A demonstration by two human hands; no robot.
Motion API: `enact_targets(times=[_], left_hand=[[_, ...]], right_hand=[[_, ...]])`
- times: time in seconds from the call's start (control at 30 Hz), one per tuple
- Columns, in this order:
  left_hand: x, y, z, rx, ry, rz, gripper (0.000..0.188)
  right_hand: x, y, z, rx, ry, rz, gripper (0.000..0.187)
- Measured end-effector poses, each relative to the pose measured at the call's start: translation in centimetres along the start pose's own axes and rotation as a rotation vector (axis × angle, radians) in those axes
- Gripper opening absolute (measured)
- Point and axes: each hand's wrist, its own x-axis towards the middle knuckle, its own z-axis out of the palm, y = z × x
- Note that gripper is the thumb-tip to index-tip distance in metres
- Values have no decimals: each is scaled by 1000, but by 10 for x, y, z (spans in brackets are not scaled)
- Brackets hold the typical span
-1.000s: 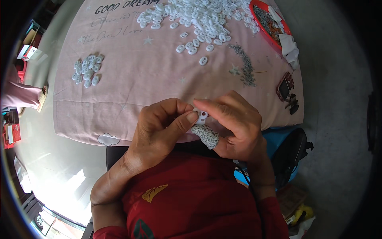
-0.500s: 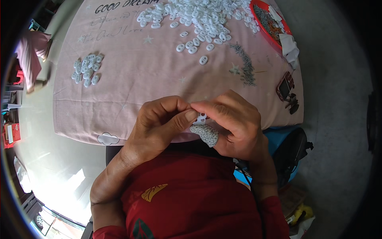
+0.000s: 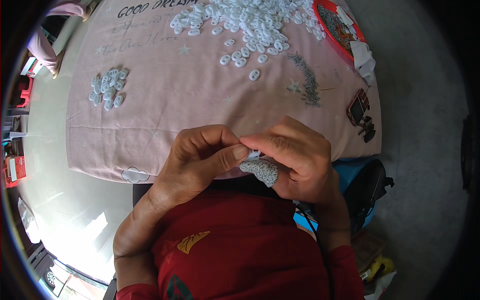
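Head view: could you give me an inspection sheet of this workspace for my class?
Surface: pink patterned cloth, lightly creased.
Work pieces: heap of white two-holed pieces at the far side; smaller group at left; strip of small grey parts; red tray at far right.
Clutter: white wad at the tray's edge, thin stick, dark red device.
Grip: left hand pinches a white piece; right hand, with a grey thumb cover, meets it, hold unclear.
Cables: dark cord beside the red shirt.
Surroundings: black bag, lower right; another person's leg, upper left.
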Motion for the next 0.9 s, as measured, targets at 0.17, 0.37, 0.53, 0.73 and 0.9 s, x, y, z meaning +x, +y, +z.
enact_targets(times=[0.17, 0.37, 0.53, 0.73, 0.9], left_hand=[[1, 1, 6, -4, 64, 6, 14], [0, 0, -2, 121, 14, 4, 15], [-1, 3, 4, 74, 67, 49, 12], [-2, 2, -4, 281, 126, 147, 11], [-3, 4, -5, 290, 140, 182, 12]], right_hand=[[-3, 5, 4, -28, 24, -2, 40], [3, 0, -4, -78, -32, 9, 44], [3, 2, -5, -168, -104, -21, 40], [13, -1, -2, -234, -232, -10, 31], [23, -4, 0, -408, -308, -85, 20]])
